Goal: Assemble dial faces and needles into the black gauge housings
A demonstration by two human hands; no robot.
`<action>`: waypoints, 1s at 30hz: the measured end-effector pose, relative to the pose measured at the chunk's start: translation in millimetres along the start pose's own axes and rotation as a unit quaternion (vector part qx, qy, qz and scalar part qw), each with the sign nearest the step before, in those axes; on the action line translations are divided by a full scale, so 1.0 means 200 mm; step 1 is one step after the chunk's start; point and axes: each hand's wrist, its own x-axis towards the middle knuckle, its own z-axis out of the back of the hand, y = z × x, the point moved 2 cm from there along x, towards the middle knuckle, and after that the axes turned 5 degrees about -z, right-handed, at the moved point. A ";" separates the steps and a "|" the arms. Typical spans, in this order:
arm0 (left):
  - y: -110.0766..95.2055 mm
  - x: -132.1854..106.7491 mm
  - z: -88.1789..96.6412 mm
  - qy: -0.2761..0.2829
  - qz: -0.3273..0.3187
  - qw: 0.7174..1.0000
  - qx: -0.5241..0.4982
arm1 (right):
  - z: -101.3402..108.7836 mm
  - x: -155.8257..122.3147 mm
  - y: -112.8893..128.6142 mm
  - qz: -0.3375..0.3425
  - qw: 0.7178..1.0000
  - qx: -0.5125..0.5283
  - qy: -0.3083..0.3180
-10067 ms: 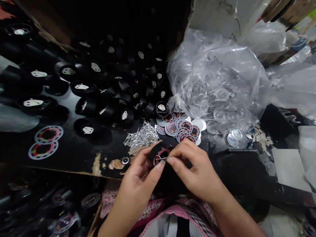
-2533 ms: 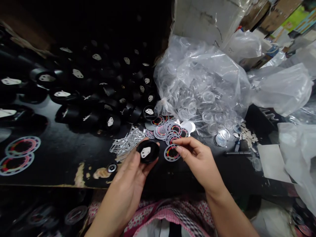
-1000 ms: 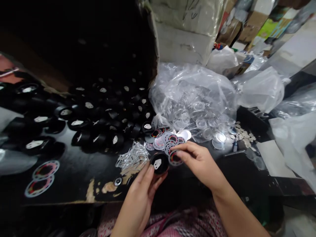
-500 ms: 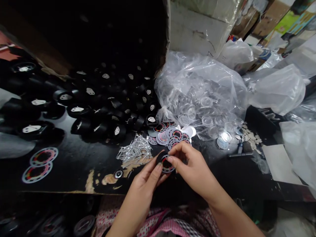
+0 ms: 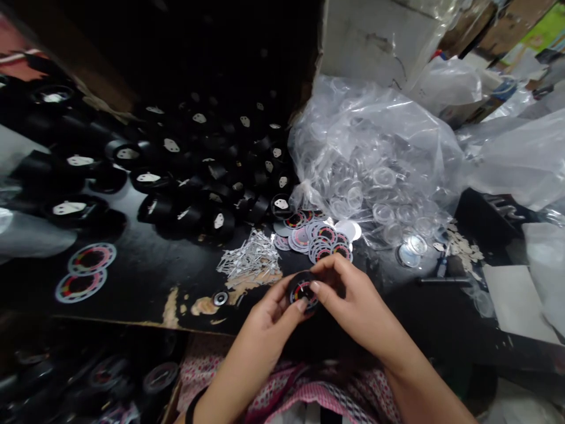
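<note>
Both hands hold a small round black gauge (image 5: 301,288) with a printed dial of red, yellow and white marks facing up. My left hand (image 5: 271,321) grips its left side, thumb on the lower rim. My right hand (image 5: 346,294) has its thumb on the dial's right part and its forefinger curled at the far edge. Just beyond lies a pile of loose printed dial discs (image 5: 326,234). Left of it is a heap of small silvery metal pins (image 5: 249,259). A small ring-shaped part (image 5: 220,298) rests nearer the table's front edge.
Many black round housings (image 5: 161,209) with pale plates fill the back left. A clear plastic bag (image 5: 375,147) of transparent round covers stands behind the discs. Two dial discs (image 5: 82,284) lie at left. At right are a dark rod (image 5: 444,281) and a paper sheet (image 5: 518,300).
My left thumb has shifted down to the gauge's lower rim, and the dial now sits flatter toward the camera. The view has moved slightly, shifting the table's contents rightward.
</note>
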 end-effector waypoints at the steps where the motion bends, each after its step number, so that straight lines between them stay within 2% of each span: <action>1: 0.00 -0.02 0.02 -0.004 -0.011 1.000 0.018 | -0.01 -0.01 0.00 -0.001 1.000 0.003 0.009; 4: 0.00 -0.09 0.13 -0.037 -0.047 0.994 0.089 | -0.05 -0.01 0.03 0.020 0.997 -0.015 0.073; 6: 0.00 -0.14 0.24 -0.102 -0.050 0.988 0.103 | -0.11 0.02 0.08 0.065 0.988 -0.081 0.110; 8: -0.02 -0.19 0.35 -0.185 -0.052 0.980 0.056 | -0.19 0.07 0.12 0.124 0.965 -0.207 0.105; 10: -0.06 -0.22 0.41 -0.243 -0.061 0.968 -0.021 | -0.27 0.13 0.16 0.176 0.921 -0.340 0.073; 13: -0.12 -0.20 0.41 -0.259 -0.083 0.958 -0.093 | -0.38 0.19 0.20 0.212 0.869 -0.445 0.045; 16: -0.18 -0.13 0.36 -0.235 -0.108 0.956 -0.136 | -0.42 0.22 0.21 0.217 0.851 -0.475 0.048; 19: -0.23 -0.04 0.32 -0.199 -0.123 0.957 -0.170 | -0.39 0.24 0.21 0.207 0.859 -0.465 0.051; 23: -0.25 -0.03 0.27 -0.183 -0.150 0.958 -0.165 | -0.29 0.24 0.20 0.166 0.903 -0.396 0.017; 26: -0.20 -0.08 0.22 -0.199 -0.132 0.959 -0.151 | -0.25 0.19 0.17 0.149 0.930 -0.336 0.004; 30: -0.12 -0.10 0.17 -0.203 -0.088 0.963 -0.152 | -0.24 0.12 0.14 0.161 0.945 -0.283 0.009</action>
